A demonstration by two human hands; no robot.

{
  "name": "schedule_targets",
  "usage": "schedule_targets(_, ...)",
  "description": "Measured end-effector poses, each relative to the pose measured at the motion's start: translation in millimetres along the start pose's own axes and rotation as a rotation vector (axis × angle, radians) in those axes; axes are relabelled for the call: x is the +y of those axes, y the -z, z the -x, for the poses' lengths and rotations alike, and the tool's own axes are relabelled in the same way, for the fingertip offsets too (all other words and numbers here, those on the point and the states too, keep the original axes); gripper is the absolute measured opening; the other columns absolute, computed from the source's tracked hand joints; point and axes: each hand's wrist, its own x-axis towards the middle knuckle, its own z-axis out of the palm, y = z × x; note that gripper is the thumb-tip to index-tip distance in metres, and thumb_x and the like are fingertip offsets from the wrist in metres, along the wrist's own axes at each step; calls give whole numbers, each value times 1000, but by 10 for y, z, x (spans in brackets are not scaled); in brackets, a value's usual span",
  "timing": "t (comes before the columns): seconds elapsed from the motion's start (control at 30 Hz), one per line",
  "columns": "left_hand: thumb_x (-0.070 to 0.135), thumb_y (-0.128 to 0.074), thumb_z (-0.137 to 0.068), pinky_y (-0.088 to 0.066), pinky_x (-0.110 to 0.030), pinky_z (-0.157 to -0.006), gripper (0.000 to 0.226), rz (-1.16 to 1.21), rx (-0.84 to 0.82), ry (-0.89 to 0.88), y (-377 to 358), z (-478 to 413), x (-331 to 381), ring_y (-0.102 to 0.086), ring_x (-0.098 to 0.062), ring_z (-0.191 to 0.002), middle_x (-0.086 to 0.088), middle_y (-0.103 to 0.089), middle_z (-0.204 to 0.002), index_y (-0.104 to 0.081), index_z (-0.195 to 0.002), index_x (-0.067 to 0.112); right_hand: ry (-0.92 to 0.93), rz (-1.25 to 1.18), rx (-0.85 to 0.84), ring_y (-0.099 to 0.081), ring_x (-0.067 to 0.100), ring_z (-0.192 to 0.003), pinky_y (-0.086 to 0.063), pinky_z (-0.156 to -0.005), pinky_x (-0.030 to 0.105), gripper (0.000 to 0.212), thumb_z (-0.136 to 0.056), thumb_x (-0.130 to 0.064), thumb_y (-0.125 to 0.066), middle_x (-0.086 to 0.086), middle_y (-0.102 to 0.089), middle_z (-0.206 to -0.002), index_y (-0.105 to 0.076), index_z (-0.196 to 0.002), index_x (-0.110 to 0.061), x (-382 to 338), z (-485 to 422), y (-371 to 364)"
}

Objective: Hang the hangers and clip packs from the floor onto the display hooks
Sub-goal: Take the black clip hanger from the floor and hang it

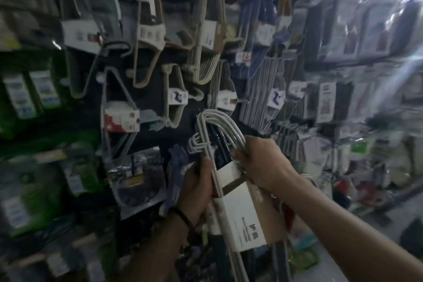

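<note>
Dark panelling of the display wall (146, 59) fills most of my feed, though the whole view is smeared and I cannot read any fine detail. On its left side I see a block of green-backed hanging packs (27, 94). Across the top row hang a bundle of beige flocked hangers with a white label band (148, 32), a thicker bundle of cream hangers (206, 62) just to its right, and further right a bundle of blue-grey hangers (256, 89). Lower left of these hangs a pack with a red-and-white label (121, 119). In front of the wall, low and centre, is the task's bundle of white wire hangers (219, 126), held upright in the air with its curved hook tops pointing up, near the dark panel but not on any hook that I can make out. A white-and-brown cardboard sleeve with printed characters (240, 208) wraps the bundle below the hooks. The left hand (196, 188) has its fingers curled round the bundle's left edge, just above the sleeve. The right hand (261, 162) grips the bundle's right side at the sleeve's top, fingers wrapped over the wires. So 2 hands hold 1 bundle. A thin black band (183, 217) circles the left wrist.
</note>
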Motion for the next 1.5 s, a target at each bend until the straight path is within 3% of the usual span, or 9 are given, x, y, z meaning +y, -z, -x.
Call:
schedule_targets(0.07,50,-44,-105,-45,-13,-93,26,0,-23,1,-31,-183,134,-60,-4,-105,26,-62,-107,-68,-104,40,15,8,8,-68,20,-63,-60,-58,40,22,-103,-38,-61,0,-67,-74,-58,-86,-24,74,-141,225)
schedule_targets(0.13,57,-55,-98,-46,-29,-109,37,34,-15,10,-7,-382,275,-60,-8,-119,23,-66,-121,-72,-123,35,34,58,49,-66,23,-64,-55,-57,38,19,-103,-35,-61,1,-65,-75,-58,-90,-21,155,-330,417)
schedule_targets(0.37,55,-67,-96,-59,-61,-83,27,-133,109,-208,387,-1316,631,-71,-36,-83,-13,-72,-81,-74,-101,30,107,101,157,-57,14,-61,-35,-48,25,19,-105,-36,-57,-2,-58,-71,-51,-92,-24,179,-1148,856)
schedule_targets(0.6,33,-65,-102,-45,-12,-58,38,-393,136,-561,803,-1963,1308,-65,-3,-57,8,-68,-57,-66,-65,26,140,174,211,-60,21,-69,-43,-58,32,29,-108,-39,-50,6,-62,-81,-52,-82,-24,-82,-2155,1132)
schedule_targets(0.77,69,-67,-88,-61,-48,-84,48,-459,-90,-611,925,-2475,1813,-77,-20,-82,-2,-80,-85,-78,-87,22,151,369,253,-68,26,-87,-54,-77,37,26,-109,-33,-47,9,-66,-92,-59,-98,-12,-172,-2801,1336)
schedule_targets(0.87,68,-66,-89,-63,-41,-87,49,-497,-223,-571,753,-2681,1987,-78,-24,-94,-3,-82,-98,-81,-97,23,119,407,243,-62,26,-92,-51,-95,44,24,-109,-30,-46,9,-65,-98,-57,-97,-12,-169,-3229,1398)
schedule_targets(0.93,44,-65,-93,-62,-29,-80,35,-483,-276,-555,597,-2827,2100,-78,-24,-94,-5,-82,-98,-80,-99,14,135,407,242,-62,20,-81,-55,-83,39,26,-108,-27,-49,4,-61,-88,-55,-86,-14,-178,-3550,1444)
schedule_targets(1.03,52,-68,-97,-61,-50,-94,54,-554,-318,-546,396,-3119,2243,-75,-40,-99,-21,-78,-101,-76,-102,-1,189,366,284,-55,9,-64,-43,-58,22,27,-105,-19,-52,-1,-54,-76,-49,-78,-17,-185,-4042,1560)
schedule_targets(1.5,48,-73,-94,-54,-58,-104,34,-629,-70,-523,-195,-4176,2972,-77,-33,-98,-10,-82,-99,-83,-95,15,336,179,599,-54,26,-81,-46,-69,35,15,-98,-24,-62,3,-45,-75,-62,-103,-9,-201,-5284,2148)
